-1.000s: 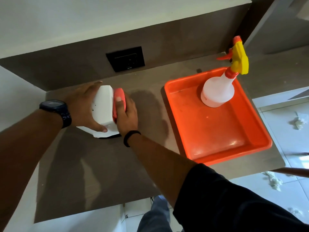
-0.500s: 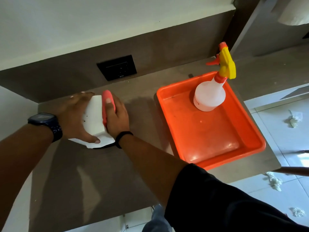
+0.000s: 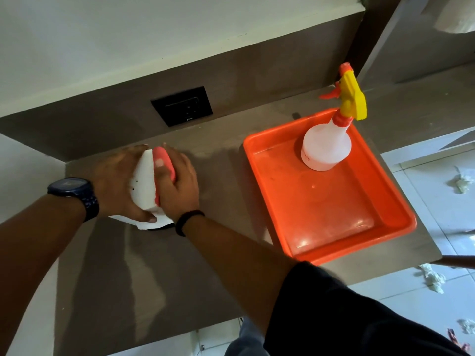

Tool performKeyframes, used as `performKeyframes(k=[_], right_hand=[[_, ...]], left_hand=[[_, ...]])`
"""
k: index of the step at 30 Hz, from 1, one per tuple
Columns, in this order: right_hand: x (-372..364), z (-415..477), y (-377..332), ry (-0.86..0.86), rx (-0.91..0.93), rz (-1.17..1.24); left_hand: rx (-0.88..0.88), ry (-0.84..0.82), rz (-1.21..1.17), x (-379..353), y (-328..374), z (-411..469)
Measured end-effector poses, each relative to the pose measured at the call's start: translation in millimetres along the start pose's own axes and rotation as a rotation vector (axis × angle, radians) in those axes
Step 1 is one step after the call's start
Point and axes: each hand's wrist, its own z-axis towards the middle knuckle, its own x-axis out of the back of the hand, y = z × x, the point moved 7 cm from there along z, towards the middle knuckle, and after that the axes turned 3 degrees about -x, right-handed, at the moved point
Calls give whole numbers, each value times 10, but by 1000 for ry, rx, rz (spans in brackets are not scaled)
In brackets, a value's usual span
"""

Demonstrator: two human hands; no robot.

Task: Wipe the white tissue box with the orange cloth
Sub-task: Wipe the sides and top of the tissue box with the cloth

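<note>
White tissue box (image 3: pixel 144 183), a small smooth-sided block, sits on the grey-brown countertop (image 3: pixel 154 265) at its far left, close under the dark backsplash and well apart from the orange plastic tray (image 3: pixel 359 227) on the right, where a translucent spray bottle with a yellow and orange trigger head (image 3: pixel 325 147) stands in the far corner. Compared with a second ago, the orange cloth (image 3: pixel 164 163) has slid along the box's right face toward its far end, so that its bunched pink-orange edge now shows near the far upper corner instead of mid-face; the box itself seems to have kept its place under the hands, though the camera's own shift makes small moves hard to judge. I read that as a wiping stroke under way on the right side, with other faces probably not yet covered. The left hand (image 3: pixel 115 183) is curled around the box's left side, thumb pressed low on the near face, steadying it. The right hand (image 3: pixel 177 186) is closed over the cloth, fingers flattened against the box and thumb on the upper edge. The box's long axis runs from near to far, leaning slightly left at the far end, and its broad white top tilts toward the camera. A white sheet or flap (image 3: pixel 154 222) shows under its near end; whether the opening faces that way cannot be told.
</note>
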Motion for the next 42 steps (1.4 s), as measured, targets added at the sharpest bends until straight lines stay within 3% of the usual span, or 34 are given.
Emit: performKeyframes(k=[4,8,11,17,21,26,30,35,42], right_hand=[[22,143,251,-38,-246,14],[45,-57,340,20,-307,35],[98,-264,392,83,-296,80],[17,-89,-12,77,-89,93],[30,133,80,-11,-262,80],[70,-67,275,20,-376,61],[95,-357,259,108,-246,145],[-9,-63,-98,40,-64,97],[16,115,81,-25,-289,36]], left_hand=[[50,18,-16,23,-40,-21],[52,7,-2,8,-45,-19],[42,32,0,-9,-48,-22],[41,-10,-72,-36,-67,-2],[57,3,-86,-8,-72,-3],[54,9,-59,2,-49,-14],[62,26,-94,-34,-75,-19],[2,-18,-145,-68,-43,-2],[47,13,-143,-25,-38,-26]])
